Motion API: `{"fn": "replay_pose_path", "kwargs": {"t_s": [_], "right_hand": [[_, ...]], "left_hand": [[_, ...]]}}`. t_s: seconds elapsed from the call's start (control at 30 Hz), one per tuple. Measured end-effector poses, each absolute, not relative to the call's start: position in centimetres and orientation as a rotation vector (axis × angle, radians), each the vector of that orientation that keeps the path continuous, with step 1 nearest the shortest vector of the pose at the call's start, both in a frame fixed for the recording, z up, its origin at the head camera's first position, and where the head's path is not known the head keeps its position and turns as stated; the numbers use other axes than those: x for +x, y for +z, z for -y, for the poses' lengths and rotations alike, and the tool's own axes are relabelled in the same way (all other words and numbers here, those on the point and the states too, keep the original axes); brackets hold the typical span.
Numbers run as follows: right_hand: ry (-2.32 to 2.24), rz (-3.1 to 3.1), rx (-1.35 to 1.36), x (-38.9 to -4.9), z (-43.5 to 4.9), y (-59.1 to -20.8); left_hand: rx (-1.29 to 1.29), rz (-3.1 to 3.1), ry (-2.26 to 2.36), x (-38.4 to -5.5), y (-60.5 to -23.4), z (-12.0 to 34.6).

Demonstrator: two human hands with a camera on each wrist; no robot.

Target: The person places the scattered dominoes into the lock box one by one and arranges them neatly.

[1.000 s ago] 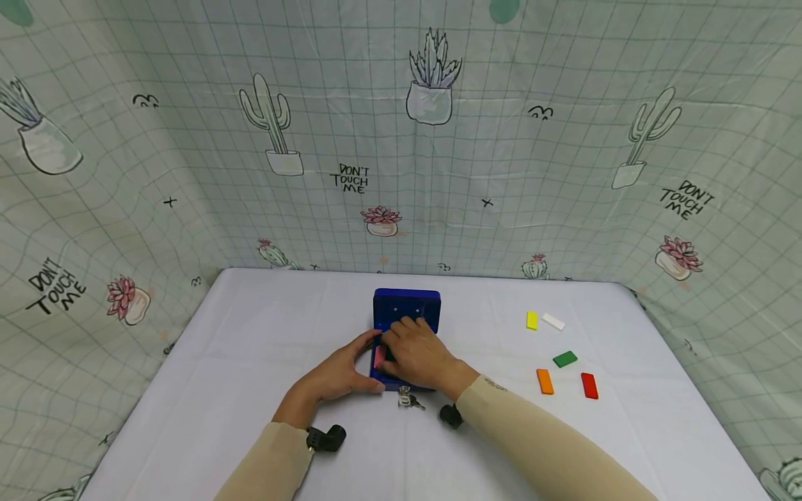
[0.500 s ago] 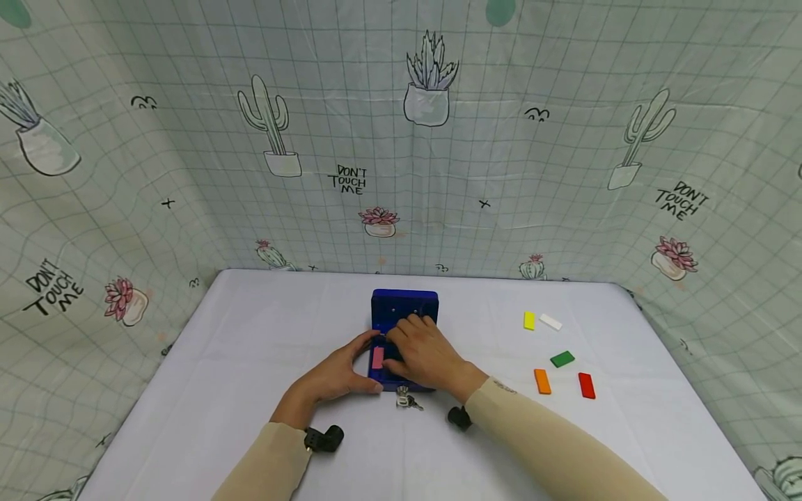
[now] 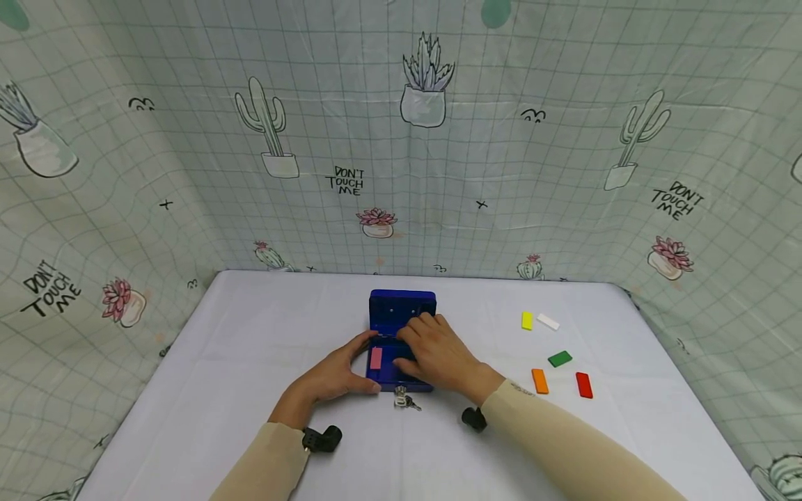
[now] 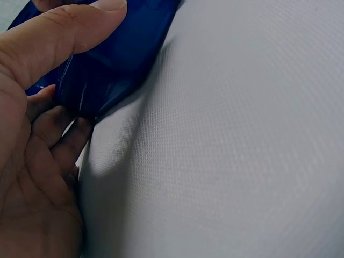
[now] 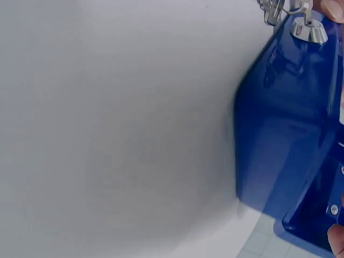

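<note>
In the head view a blue metal cash box [image 3: 402, 306] stands on the table with its lid raised. My left hand [image 3: 332, 372] grips its left side, thumb at the front corner and fingers behind. The left wrist view shows that thumb lying on the blue box wall [image 4: 121, 64]. A flat pink block [image 3: 376, 358] lies inside at the left. Over the right half of the box is my right hand [image 3: 438, 353], thumb apart from the bent fingers, with nothing seen between them. A silver lock [image 5: 309, 31] with keys [image 3: 409, 401] sits at the box front.
On the table to the right lie a yellow block [image 3: 527, 321], a white block [image 3: 548, 321], a green block [image 3: 560, 359], an orange block [image 3: 540, 381] and a red block [image 3: 584, 385]. A patterned curtain [image 3: 351, 125] rises behind the table.
My right hand has shifted right, away from the pink block, which now shows fully inside the box. My left hand keeps its place on the box.
</note>
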State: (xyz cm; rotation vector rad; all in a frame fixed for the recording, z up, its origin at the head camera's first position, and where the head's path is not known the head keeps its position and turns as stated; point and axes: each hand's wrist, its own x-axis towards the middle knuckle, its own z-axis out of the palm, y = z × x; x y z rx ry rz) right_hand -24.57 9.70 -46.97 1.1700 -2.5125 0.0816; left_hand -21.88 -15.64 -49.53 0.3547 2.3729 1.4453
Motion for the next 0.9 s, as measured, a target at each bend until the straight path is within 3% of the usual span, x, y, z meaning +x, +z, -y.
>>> {"fn": "replay_pose_path", "kwargs": {"t_s": [0.9], "right_hand": [[0.099,2.512,1.063,-23.6,-19.0,-47.2]], "left_hand": [[0.299,-2.430,1.421,-21.5,-49.5,15.3]]}}
